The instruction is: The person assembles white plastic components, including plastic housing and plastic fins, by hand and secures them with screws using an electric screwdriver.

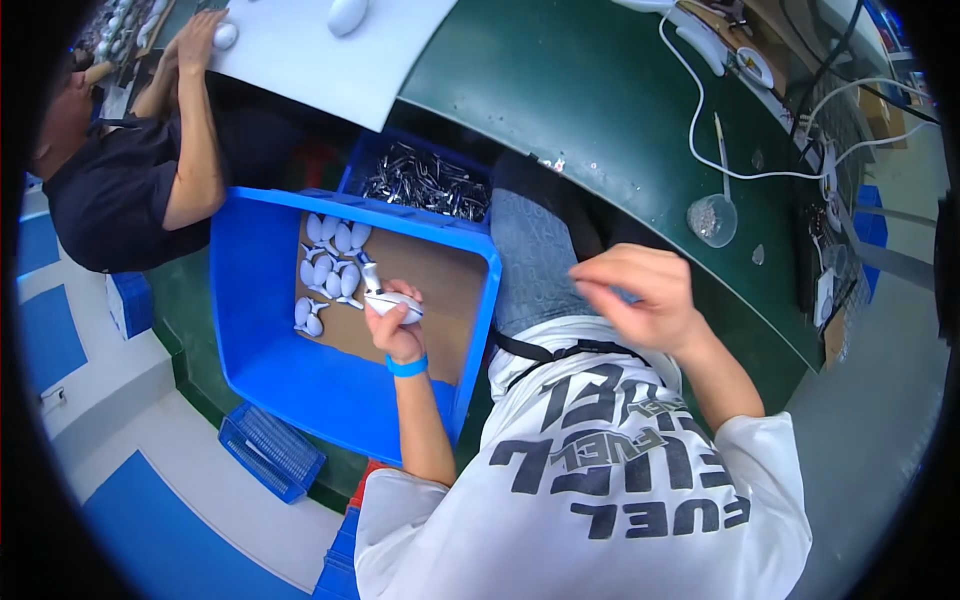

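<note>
My left hand (398,330), with a blue band at the wrist, is closed around a white egg-shaped plastic part (400,305) that has a short narrow neck. It hangs over the big blue bin (300,390). Several similar white parts (322,270) lie in the bin, on brown cardboard, to the left of that hand. Above my lap, close to the bench edge, my right hand (640,293) is held with thumb and fingers pinched together. Whatever may be between those fingertips is too small or hidden to make out.
A smaller blue bin of shiny metal pieces (425,180) stands beyond the big one. The green bench (560,90) carries a clear cup of tiny parts (712,220), a white cable and tools. At far left a co-worker's hands (195,45) touch a white round piece.
</note>
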The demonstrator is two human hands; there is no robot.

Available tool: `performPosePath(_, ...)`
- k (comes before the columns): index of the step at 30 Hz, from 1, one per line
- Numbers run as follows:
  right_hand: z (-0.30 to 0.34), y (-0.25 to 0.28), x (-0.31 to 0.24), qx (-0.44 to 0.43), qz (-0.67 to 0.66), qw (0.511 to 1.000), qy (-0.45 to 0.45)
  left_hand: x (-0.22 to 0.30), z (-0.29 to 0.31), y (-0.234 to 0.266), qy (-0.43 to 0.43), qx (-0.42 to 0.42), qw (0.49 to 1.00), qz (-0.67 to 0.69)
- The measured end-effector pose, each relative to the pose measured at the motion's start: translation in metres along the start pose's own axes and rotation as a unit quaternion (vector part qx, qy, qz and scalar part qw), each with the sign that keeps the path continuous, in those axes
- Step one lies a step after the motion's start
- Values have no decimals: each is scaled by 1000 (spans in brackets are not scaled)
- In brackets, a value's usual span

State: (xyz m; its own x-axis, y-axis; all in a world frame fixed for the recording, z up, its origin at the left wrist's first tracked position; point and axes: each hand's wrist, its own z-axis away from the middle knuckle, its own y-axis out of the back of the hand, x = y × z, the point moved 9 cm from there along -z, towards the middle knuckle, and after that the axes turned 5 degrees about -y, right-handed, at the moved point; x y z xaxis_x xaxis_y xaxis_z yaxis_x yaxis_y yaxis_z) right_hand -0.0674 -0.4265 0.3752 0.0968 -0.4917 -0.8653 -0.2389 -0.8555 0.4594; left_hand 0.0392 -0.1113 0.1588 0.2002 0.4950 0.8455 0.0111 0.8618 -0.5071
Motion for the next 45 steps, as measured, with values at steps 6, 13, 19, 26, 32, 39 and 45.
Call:
performPosePath(6, -11, 29, -37, 98, -17, 991, 91, 39, 19, -180, -32, -163, 980, -106)
performPosePath(13, 16, 100, -33, 206, 13, 977, 57, 38, 33, -284, -44, -309, 937, -157)
performPosePath(19, 31, 123, -22, 243, -15, 969, 42, 27, 43, -315, -69, -355, 915, -176)
performPosePath(26, 42, 132, -16, 256, -19, 965, 56, 22, 52, -328, -45, -344, 919, -187)
performPosePath(32, 43, 137, -25, 224, 68, 969, 82, 26, 51, -327, -96, -354, 886, -282)
performPosePath(39, 47, 128, -22, 208, 139, 964, 87, 45, 60, -347, -180, -382, 816, -393)
performPosePath(45, 61, 115, -8, 252, 226, 937, 86, 18, 58, -332, -97, -339, 848, -396)
